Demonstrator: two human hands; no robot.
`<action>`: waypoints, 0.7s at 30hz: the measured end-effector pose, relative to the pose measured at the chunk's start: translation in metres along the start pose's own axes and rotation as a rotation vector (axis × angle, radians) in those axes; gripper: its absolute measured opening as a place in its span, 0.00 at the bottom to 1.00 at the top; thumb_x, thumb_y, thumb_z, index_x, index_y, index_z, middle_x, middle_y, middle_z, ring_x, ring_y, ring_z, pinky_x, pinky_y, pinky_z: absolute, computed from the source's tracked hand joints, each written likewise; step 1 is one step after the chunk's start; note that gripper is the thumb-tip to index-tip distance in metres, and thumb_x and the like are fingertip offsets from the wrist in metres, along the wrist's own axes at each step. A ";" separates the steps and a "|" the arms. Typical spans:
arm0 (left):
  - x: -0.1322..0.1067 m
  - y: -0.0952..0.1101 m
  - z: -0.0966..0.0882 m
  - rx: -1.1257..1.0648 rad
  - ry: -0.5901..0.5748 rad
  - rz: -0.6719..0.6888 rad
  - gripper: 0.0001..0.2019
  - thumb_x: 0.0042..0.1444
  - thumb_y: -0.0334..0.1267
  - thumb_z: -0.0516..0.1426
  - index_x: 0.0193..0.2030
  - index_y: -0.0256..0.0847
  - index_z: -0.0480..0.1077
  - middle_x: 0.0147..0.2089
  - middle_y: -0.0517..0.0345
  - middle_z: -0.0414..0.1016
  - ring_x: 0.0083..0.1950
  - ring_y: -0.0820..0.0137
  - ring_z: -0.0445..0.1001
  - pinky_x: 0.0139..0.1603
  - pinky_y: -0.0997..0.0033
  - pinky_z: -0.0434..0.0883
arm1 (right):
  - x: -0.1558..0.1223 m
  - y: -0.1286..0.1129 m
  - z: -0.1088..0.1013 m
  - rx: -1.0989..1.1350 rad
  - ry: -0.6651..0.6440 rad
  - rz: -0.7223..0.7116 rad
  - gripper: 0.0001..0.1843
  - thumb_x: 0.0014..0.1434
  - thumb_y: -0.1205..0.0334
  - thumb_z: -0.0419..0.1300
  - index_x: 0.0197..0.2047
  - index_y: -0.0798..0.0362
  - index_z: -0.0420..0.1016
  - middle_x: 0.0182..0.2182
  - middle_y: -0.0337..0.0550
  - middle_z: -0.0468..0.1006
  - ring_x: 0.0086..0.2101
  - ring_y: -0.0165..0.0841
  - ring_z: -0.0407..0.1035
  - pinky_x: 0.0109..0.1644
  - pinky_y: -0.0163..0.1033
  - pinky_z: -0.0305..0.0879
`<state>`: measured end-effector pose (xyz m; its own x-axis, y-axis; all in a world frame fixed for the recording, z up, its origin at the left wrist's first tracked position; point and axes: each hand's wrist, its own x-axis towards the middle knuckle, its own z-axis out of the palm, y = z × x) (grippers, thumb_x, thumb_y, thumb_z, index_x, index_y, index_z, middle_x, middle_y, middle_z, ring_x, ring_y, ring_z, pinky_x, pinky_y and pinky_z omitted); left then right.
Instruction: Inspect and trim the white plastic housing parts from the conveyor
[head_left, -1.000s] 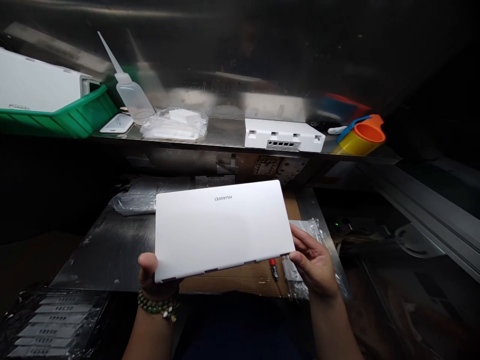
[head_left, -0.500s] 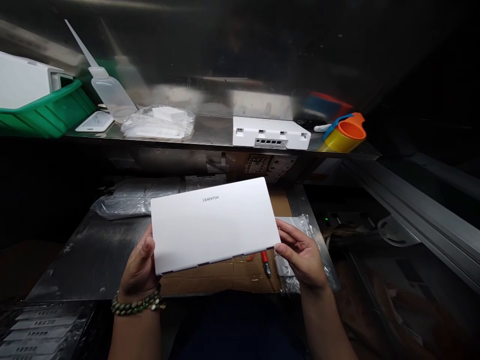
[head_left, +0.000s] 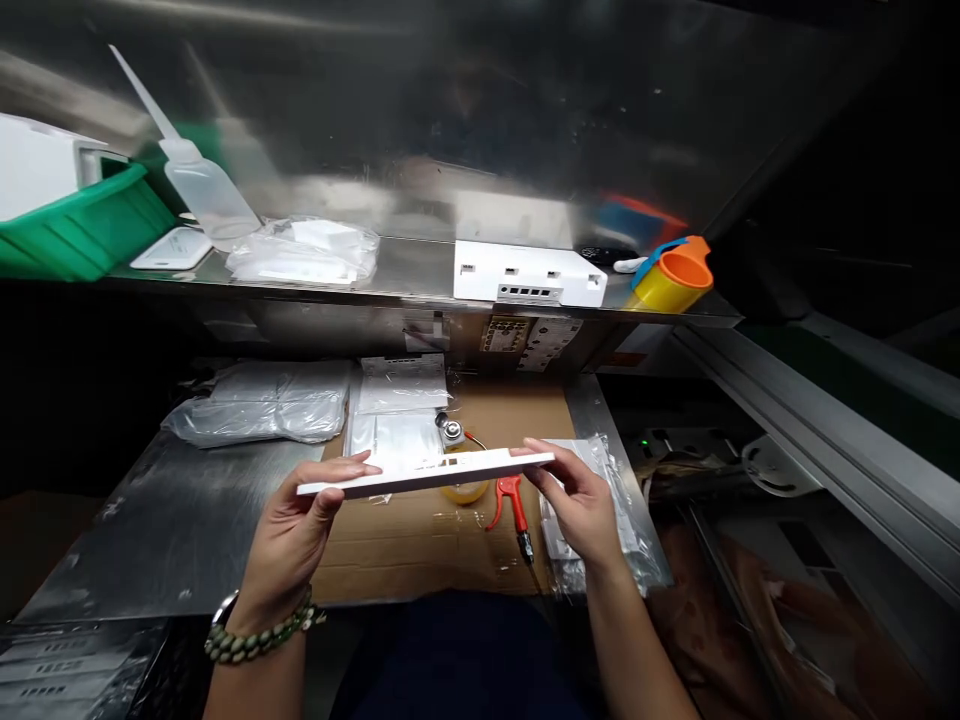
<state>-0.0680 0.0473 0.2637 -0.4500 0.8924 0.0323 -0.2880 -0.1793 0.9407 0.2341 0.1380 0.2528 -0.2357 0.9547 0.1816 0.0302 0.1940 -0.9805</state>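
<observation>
Person's left hand (head_left: 289, 535) and right hand (head_left: 577, 510) grip opposite ends of thin white panel (head_left: 427, 477), seen nearly edge-on, held above cardboard (head_left: 416, 555) on bench (head_left: 210, 525). Red air gun (head_left: 517, 503) lies near right hand.

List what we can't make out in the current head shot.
All in the head view:
- White panel: broad face unreadable, seen almost edge-on.
- Red-handled tool: upper part covered by the panel.
- Green bin: cut off by the left edge.
- White card on the shelf: any print too small to read.
</observation>
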 end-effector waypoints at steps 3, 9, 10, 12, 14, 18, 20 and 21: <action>-0.001 0.005 0.006 0.174 -0.102 0.185 0.09 0.57 0.48 0.68 0.38 0.46 0.82 0.39 0.54 0.84 0.50 0.57 0.80 0.70 0.52 0.67 | 0.000 0.002 0.000 -0.033 0.026 -0.024 0.13 0.65 0.59 0.67 0.53 0.42 0.82 0.47 0.41 0.86 0.51 0.40 0.79 0.59 0.46 0.75; -0.003 0.013 0.013 0.170 -0.084 0.171 0.13 0.55 0.50 0.69 0.36 0.43 0.83 0.36 0.51 0.84 0.43 0.59 0.81 0.71 0.47 0.65 | 0.000 0.000 0.000 -0.061 0.024 -0.040 0.11 0.65 0.59 0.66 0.50 0.43 0.83 0.46 0.41 0.86 0.51 0.41 0.79 0.58 0.47 0.77; -0.004 0.014 0.013 0.169 -0.081 0.161 0.13 0.54 0.51 0.69 0.36 0.43 0.83 0.36 0.51 0.84 0.44 0.58 0.81 0.71 0.46 0.64 | 0.000 0.000 0.000 -0.065 0.022 -0.044 0.10 0.65 0.59 0.66 0.50 0.43 0.83 0.46 0.41 0.86 0.51 0.41 0.79 0.58 0.47 0.77; -0.006 0.014 0.011 0.185 -0.085 0.160 0.13 0.55 0.51 0.68 0.37 0.44 0.83 0.36 0.52 0.84 0.45 0.58 0.81 0.70 0.46 0.65 | 0.000 0.002 0.001 -0.067 0.013 -0.048 0.10 0.65 0.59 0.66 0.49 0.43 0.83 0.47 0.41 0.86 0.50 0.41 0.79 0.57 0.47 0.77; -0.007 0.014 0.009 0.217 -0.097 0.168 0.12 0.57 0.51 0.67 0.38 0.46 0.83 0.37 0.52 0.84 0.45 0.58 0.81 0.70 0.47 0.65 | 0.001 0.006 0.001 -0.049 -0.001 -0.047 0.09 0.65 0.59 0.66 0.49 0.43 0.83 0.47 0.41 0.86 0.50 0.41 0.79 0.56 0.46 0.77; -0.009 0.012 0.006 0.136 -0.062 0.131 0.26 0.58 0.66 0.59 0.35 0.43 0.83 0.42 0.48 0.84 0.53 0.56 0.79 0.72 0.50 0.63 | 0.003 0.017 0.005 0.023 -0.058 -0.058 0.08 0.65 0.61 0.66 0.47 0.42 0.83 0.47 0.40 0.86 0.50 0.40 0.80 0.57 0.47 0.76; -0.010 0.010 0.003 -0.027 0.138 -0.005 0.31 0.60 0.70 0.52 0.38 0.44 0.82 0.54 0.48 0.81 0.63 0.55 0.74 0.70 0.51 0.65 | 0.005 0.021 0.008 0.060 -0.093 -0.063 0.06 0.66 0.61 0.65 0.45 0.42 0.83 0.47 0.41 0.86 0.51 0.41 0.79 0.59 0.48 0.75; -0.012 0.009 0.000 -0.123 0.247 -0.129 0.30 0.62 0.68 0.52 0.43 0.45 0.81 0.59 0.49 0.79 0.66 0.55 0.72 0.69 0.49 0.67 | 0.006 0.021 0.010 0.074 -0.111 -0.064 0.06 0.66 0.60 0.65 0.44 0.42 0.83 0.47 0.41 0.86 0.51 0.41 0.79 0.59 0.49 0.74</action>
<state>-0.0648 0.0352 0.2717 -0.5909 0.7859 -0.1820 -0.4493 -0.1333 0.8834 0.2233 0.1454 0.2321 -0.3408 0.9095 0.2381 -0.0587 0.2322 -0.9709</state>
